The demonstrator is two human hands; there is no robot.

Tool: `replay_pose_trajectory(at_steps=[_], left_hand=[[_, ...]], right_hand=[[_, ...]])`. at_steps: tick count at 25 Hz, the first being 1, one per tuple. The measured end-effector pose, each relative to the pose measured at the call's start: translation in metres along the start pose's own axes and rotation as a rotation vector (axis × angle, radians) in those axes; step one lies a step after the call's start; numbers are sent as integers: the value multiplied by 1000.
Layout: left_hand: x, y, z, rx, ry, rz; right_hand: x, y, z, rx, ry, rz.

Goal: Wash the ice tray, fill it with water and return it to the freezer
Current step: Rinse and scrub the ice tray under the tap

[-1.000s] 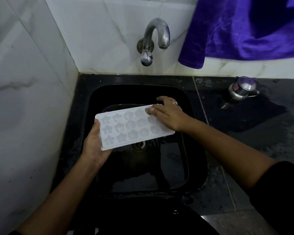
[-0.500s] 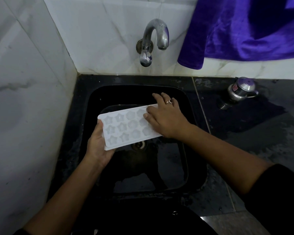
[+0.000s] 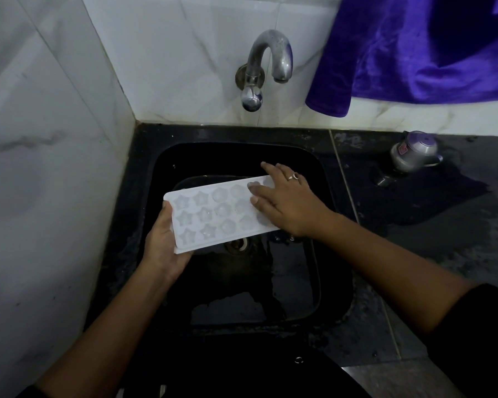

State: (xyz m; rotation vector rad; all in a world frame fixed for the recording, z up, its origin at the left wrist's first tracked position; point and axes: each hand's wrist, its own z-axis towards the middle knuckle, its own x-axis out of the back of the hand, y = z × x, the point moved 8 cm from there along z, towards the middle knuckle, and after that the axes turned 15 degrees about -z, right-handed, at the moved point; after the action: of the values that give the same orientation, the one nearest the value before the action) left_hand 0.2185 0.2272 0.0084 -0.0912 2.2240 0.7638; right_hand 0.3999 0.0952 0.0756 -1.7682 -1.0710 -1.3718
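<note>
at frame centre, over the sink, my left hand grips one end of the ice tray while my right hand, moments ago curled on its far edge, now lies flat-fingered across the cups, probably still scrubbing.

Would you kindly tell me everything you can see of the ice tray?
The ice tray is a white, rectangular, plastic-looking tray with three rows of small moulds, star-shaped at its left end and rounder further right. It is held moulds up above the black sink. The left hand grips its left end; the right hand lies flat on its right end.
</note>
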Motion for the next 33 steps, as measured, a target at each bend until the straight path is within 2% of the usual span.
replay_pose_trajectory(at_steps=[2,3,6,7,8,11,12,15,16,17,19,21,24,26,28,30,32,33], left_hand=[[3,1,-1,7,-6,11],[3,-2,-2,18,-5,17],[-1,-15,-2,42,12,9],[-2,-14,0,38,8,-5],[-3,-11,1,27,4,-20],[-1,0,1,8,-9,2],[-1,-2,1,16,-12,18],[-2,-11,0,31,14,22],[-3,-12,1,31,10,2],[-4,-9,1,23,7,-18],[-2,-1,0,5,6,-22],[1,-2,-2,8,6,-4],[0,-13,-3,27,12,15],[-1,-12,-1,23,6,-7],[0,-5,0,8,2,-9],[0,2,0,-5,-17,18],[1,4,2,-12,-25,20],[1,3,3,-7,-26,12]], right_hand=[[1,15,-2,-59,-54,289],[1,18,0,-105,-50,299],[5,1,5,-168,56,-83],[5,-5,5,-146,72,-116],[2,-6,4,-113,42,-68],[2,10,1,-129,-102,333],[2,14,2,-158,-110,303],[5,1,5,-179,25,-168],[5,-6,4,-145,64,-206],[3,-9,2,-100,62,-159],[1,1,-1,-51,-12,97],[2,11,-1,-79,-29,206],[5,4,3,-137,72,-121],[2,-7,1,-76,95,-233],[1,-4,-2,-30,41,-30],[7,3,-8,-44,89,195],[18,-3,-11,-12,200,165],[18,-11,-10,33,202,118]])
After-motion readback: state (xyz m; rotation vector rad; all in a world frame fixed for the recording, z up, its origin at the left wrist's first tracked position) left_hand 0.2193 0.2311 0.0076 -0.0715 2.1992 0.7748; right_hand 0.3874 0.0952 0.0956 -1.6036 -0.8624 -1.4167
